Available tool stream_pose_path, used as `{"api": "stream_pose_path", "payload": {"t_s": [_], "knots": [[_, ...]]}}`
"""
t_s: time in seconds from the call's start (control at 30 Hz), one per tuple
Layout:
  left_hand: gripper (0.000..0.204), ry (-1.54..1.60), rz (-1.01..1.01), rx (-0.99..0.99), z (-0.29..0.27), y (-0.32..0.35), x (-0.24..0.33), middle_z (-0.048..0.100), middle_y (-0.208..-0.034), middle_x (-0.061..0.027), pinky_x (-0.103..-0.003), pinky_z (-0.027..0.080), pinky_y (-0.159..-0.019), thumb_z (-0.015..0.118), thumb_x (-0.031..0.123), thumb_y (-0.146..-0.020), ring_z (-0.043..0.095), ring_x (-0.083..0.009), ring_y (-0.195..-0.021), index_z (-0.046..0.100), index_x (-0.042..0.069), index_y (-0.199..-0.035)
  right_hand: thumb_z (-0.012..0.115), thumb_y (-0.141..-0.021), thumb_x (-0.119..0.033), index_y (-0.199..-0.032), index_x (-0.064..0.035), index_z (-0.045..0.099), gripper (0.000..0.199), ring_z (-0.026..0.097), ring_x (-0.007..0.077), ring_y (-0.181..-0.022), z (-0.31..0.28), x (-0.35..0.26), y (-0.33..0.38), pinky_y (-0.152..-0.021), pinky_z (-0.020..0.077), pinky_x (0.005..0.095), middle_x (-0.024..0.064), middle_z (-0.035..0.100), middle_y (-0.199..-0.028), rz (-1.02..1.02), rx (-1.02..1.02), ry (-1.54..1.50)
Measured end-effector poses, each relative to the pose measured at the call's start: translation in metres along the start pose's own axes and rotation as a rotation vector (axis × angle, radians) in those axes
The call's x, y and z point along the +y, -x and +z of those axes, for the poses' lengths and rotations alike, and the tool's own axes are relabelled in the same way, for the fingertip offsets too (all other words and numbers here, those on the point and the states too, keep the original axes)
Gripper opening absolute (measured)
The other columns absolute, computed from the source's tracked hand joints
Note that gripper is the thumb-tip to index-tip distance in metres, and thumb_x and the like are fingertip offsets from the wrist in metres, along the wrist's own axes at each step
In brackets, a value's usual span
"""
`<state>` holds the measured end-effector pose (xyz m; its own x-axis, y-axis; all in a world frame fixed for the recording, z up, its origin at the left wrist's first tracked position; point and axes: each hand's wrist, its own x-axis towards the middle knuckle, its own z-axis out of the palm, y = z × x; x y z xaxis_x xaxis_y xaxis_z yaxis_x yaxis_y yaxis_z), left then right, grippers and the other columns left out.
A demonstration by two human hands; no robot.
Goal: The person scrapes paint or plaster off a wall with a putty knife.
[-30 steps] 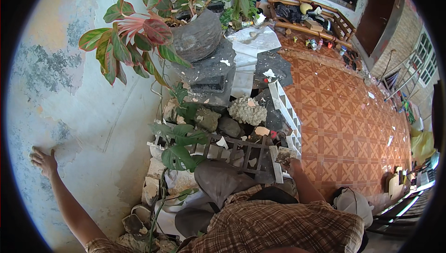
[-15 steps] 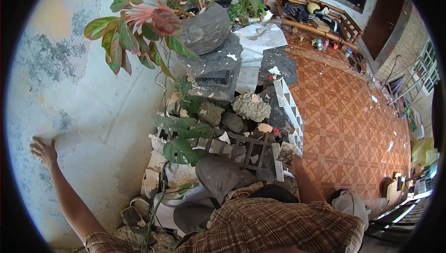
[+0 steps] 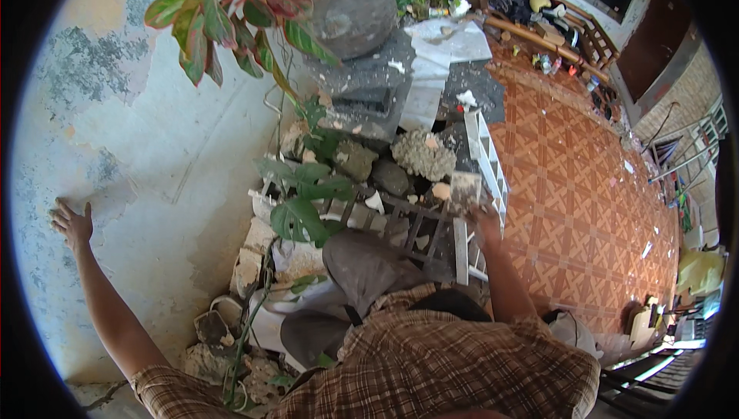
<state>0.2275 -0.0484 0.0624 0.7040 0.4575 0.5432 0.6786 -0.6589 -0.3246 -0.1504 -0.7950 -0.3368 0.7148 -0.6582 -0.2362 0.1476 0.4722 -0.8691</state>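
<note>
My left hand (image 3: 73, 223) rests on the peeling wall (image 3: 177, 142) at the left, its fingers spread. In my right hand (image 3: 485, 223), closed round its lower end, is what looks like a scraper (image 3: 465, 186) with a broad, flat, stained blade; its handle is hidden in the grip. The blade stands over the near end of a white slatted rack (image 3: 487, 161). Close by on its left are a dark slatted frame (image 3: 419, 238) and a rough pale rock (image 3: 423, 155), with paint flakes scattered around them.
Dark stone slabs (image 3: 369, 100) carry a grey pot (image 3: 354, 19) with a red-and-green plant. A climbing vine (image 3: 296, 219) hangs before the wall. Rubble (image 3: 246, 265) lies lower left. Patterned orange tiles (image 3: 570, 211) spread rightward, toward a cluttered bamboo bench (image 3: 539, 30).
My right hand has moved forward with the scraper, from beside the white rack's near end to over it. My left hand stays at the wall. The view has shifted slightly.
</note>
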Motion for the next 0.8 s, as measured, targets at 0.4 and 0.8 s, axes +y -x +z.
{"api": "stream_pose_path", "payload": {"t_s": [0.4,0.8], "knots": [[0.102,-0.318,0.188,0.224,0.038,-0.041,-0.075,0.026,-0.149,-0.0266,-0.064,0.012,-0.108,0.055,0.071,-0.076,0.016,-0.0493,-0.138,0.021,0.008,-0.149,0.054,-0.089,0.000,-0.118,0.0011,0.051,0.030,0.060,0.0227,-0.101,0.135,-0.028,-0.018,-0.087,0.0547,0.0377,0.0131,0.059,-0.111,0.044,-0.222,0.087],[0.119,0.157,-0.031,0.214,0.036,0.031,-0.034,-0.007,-0.154,-0.0266,-0.062,0.007,-0.110,0.054,0.080,-0.071,-0.009,-0.0433,-0.142,-0.002,0.012,-0.151,0.053,-0.089,-0.018,-0.120,-0.0047,0.049,0.034,0.059,0.0252,-0.104,0.033,0.037,0.021,-0.091,0.0519,0.0423,0.0096,0.058,-0.113,0.511,-0.192,0.003]]}}
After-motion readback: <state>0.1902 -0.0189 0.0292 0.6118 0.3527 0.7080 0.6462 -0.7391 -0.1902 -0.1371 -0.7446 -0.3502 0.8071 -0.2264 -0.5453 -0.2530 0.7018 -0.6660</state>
